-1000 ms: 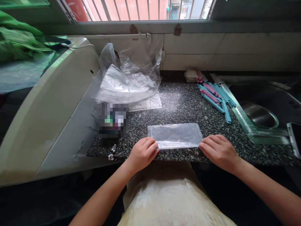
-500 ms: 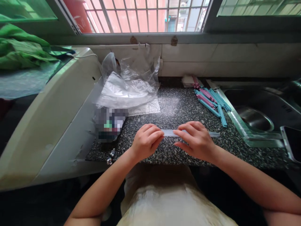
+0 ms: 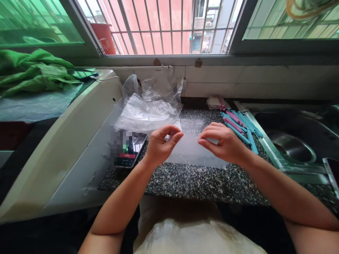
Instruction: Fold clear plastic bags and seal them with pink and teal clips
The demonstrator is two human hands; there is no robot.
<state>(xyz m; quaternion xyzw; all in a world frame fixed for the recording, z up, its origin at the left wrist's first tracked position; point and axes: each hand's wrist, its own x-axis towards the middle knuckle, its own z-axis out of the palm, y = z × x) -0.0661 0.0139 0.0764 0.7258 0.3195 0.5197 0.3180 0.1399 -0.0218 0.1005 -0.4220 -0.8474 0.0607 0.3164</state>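
**Small clear plastic bag** (image 3: 189, 153): centre of the frame. It is held up by its upper edge over the speckled worktop (image 3: 190, 180). It cannot be told whether the lower edge rests on the stone. The bag appears flat and empty, and no clip is seen on it.

**Left hand** (image 3: 161, 146): thumb and forefinger are closed in a pinch on the bag's upper left edge, the other fingers (image 3: 176, 135) curled beside them.

**Right hand** (image 3: 225, 144): its fingers (image 3: 206, 139) are pressed together and pinch the upper right edge.

**Sealing clips** (image 3: 239, 125), blue and pink: laid in a loose bundle right of centre, near the right hand but apart from it. None is touched.

**Heap of clear plastic bags** (image 3: 149, 109): piled against the wall, upper centre.

**Phone** (image 3: 127, 150): laid flat, left of the left hand.

**Steel sink** (image 3: 291, 141): right of the frame.

**White appliance** (image 3: 66, 141): left of the frame, with a green cloth (image 3: 34, 72) lying upon it.

**Progress, as judged:** one bag is picked out and raised, while filling and clipping are not shown done.
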